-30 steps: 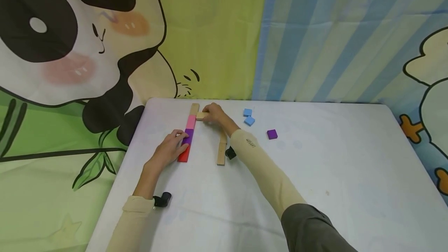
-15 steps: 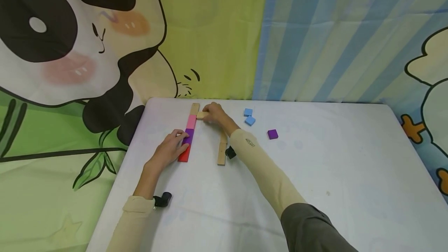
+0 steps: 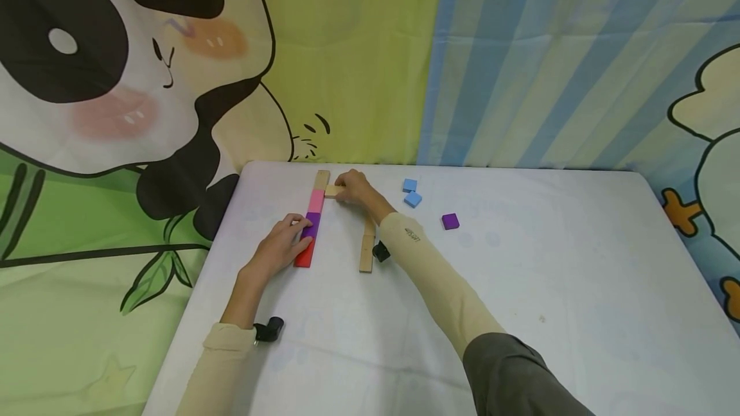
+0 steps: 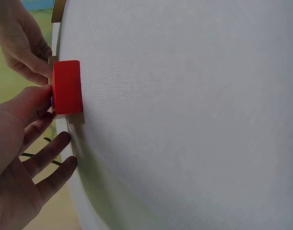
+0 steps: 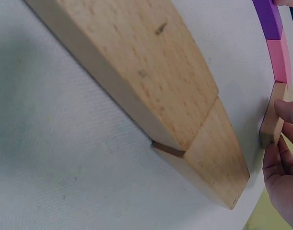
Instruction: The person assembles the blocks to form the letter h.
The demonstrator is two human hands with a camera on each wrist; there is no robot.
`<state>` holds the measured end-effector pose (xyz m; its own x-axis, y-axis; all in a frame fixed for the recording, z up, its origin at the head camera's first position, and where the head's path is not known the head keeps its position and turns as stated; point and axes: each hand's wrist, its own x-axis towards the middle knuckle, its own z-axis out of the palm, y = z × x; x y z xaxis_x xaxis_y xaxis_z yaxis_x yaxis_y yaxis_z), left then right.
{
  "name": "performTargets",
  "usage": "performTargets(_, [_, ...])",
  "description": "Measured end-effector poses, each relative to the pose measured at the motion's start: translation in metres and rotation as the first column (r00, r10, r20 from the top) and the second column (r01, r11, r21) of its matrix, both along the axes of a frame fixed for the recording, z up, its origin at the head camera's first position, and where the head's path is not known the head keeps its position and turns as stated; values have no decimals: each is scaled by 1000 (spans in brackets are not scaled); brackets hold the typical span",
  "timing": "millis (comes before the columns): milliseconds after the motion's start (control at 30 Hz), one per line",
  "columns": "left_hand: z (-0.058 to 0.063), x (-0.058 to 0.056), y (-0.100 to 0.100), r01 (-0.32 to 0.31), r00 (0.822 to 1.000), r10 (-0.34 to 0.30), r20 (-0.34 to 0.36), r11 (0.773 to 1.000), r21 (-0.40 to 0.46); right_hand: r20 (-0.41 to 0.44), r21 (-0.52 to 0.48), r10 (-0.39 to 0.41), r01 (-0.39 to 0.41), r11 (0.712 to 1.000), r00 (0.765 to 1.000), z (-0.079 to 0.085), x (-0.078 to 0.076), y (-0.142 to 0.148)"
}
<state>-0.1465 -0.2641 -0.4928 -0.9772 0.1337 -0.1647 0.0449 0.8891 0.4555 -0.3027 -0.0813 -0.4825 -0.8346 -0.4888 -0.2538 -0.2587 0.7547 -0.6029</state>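
Observation:
A row of flat rectangular blocks stands on the left of the table: a red block (image 3: pixel 303 259) nearest, then a purple block (image 3: pixel 310 226), a pink block (image 3: pixel 315 201) and a wooden block (image 3: pixel 321 178). My left hand (image 3: pixel 280 246) holds the purple block between thumb and index finger, its other fingers spread in the left wrist view. With thumb and fingers, my right hand (image 3: pixel 355 190) pinches another wooden block (image 3: pixel 332 191), set crosswise against the row's far right side. Below that hand, two wooden blocks (image 3: pixel 367 252) lie end to end, slightly misaligned in the right wrist view.
Two light blue blocks (image 3: pixel 412 192) lie right of my right hand, and a loose purple block (image 3: pixel 450 221) is farther right. Behind the white table (image 3: pixel 549 275), a printed cloth (image 3: pixel 358 69) hangs along the far edge.

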Motion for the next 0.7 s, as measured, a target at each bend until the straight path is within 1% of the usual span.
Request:
performTargets(267, [-1,0,0,1,1000,-1,6,1000,-6,-3,6,0,0,1000,1000,-2,2,2])
performTargets(333, [-1,0,0,-2,1000,2,6,1000,-6,-33,2,21,-21,1000,999,-2,2,5])
performTargets(400, [-1,-1,-1,-3,1000,3,4,1000,-7,-59,-21,43,-44,999,997,2,2,11])
performTargets(467, [-2,-1,-1,-5,1000,5,0,1000,-8,-99,-51,77,-83,995,992,6,4,20])
performTargets(533, [-3,-1,-1,-5,1000,4,-5,1000,-7,-107,-108,96,-108,988,990,13,8,36])
performTargets(633, [-3,-1,-1,0,1000,0,-12,1000,-2,-118,-197,104,-126,972,988,21,22,67])
performTargets(700, [-3,-1,-1,7,1000,-7,-15,1000,2,-122,-254,90,-119,960,988,24,34,92])
